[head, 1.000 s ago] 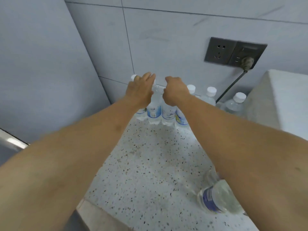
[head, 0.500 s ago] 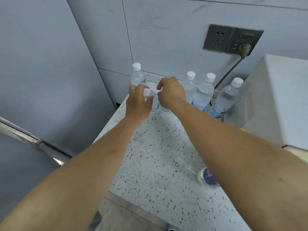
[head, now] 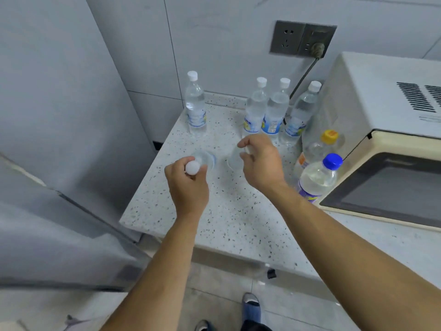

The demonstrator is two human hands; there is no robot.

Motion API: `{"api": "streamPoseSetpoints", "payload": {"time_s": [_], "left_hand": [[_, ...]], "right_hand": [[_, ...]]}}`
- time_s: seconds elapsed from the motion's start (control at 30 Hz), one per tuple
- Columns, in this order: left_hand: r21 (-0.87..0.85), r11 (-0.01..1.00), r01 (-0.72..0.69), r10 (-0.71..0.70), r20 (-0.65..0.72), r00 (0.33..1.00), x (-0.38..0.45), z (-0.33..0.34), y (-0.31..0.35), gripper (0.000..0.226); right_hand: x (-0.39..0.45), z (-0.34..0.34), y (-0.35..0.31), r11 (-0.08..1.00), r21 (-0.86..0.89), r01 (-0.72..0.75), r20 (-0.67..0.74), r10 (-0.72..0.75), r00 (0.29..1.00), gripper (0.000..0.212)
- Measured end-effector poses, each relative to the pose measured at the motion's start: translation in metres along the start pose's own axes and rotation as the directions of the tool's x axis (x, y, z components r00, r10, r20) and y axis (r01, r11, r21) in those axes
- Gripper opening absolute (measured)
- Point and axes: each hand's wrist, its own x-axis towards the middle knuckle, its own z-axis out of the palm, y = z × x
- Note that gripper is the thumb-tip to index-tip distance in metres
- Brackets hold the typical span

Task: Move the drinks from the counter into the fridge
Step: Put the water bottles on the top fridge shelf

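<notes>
The left hand (head: 188, 185) is pinching a water bottle (head: 202, 161) by its white cap, fingers curled around the neck, the body hanging toward twelve o'clock from the knuckles above the speckled counter (head: 229, 218). The right hand (head: 260, 163) is curling round the neck of a second clear bottle (head: 233, 161), whose cap is hiding under the fingers, with the body blurring at nine o'clock of the palm. Both bottles are looking lifted, though contact with the stone cannot be told. Four more bottles are standing at the back: one alone (head: 196, 108) at eleven o'clock, three in a row (head: 274, 111) at one o'clock. A yellow-capped bottle (head: 319, 144) and a blue-capped bottle (head: 319, 177) are waiting beside the microwave (head: 386, 130) at three o'clock. The grey fridge (head: 62, 163) is lying at nine o'clock. A cap pinch is letting a full bottle swing, so carrying well probably means keeping each one hanging plumb, swinging left slowly, and clearing the counter corner before reaching the shelves
</notes>
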Motion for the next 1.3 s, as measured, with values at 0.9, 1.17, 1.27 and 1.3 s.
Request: {"api": "streamPoseSetpoints", "payload": {"time_s": [0.9,1.17,1.27,1.3], "left_hand": [[0.018,0.965,0.260,-0.256,0.263,0.930,-0.037,-0.015,-0.071,0.070],[-0.179,0.928,0.327,-0.273,0.272,0.923,-0.106,-0.051,-0.067,0.048],[-0.323,0.864,0.387,-0.266,0.360,0.894,-0.135,-0.073,-0.066,0.050],[-0.351,0.843,0.408,-0.262,0.395,0.880,-0.145,-0.082,-0.064,0.054]], "right_hand": [[-0.089,0.027,0.059,0.881,0.289,-0.374,0.127,0.352,0.927,0.072],[-0.137,0.005,0.071,0.776,0.509,-0.372,0.313,0.236,0.920,0.057],[-0.159,-0.005,0.071,0.673,0.576,-0.465,0.449,0.215,0.867,0.047],[-0.165,-0.007,0.071,0.617,0.600,-0.509,0.499,0.209,0.841,0.047]]}}
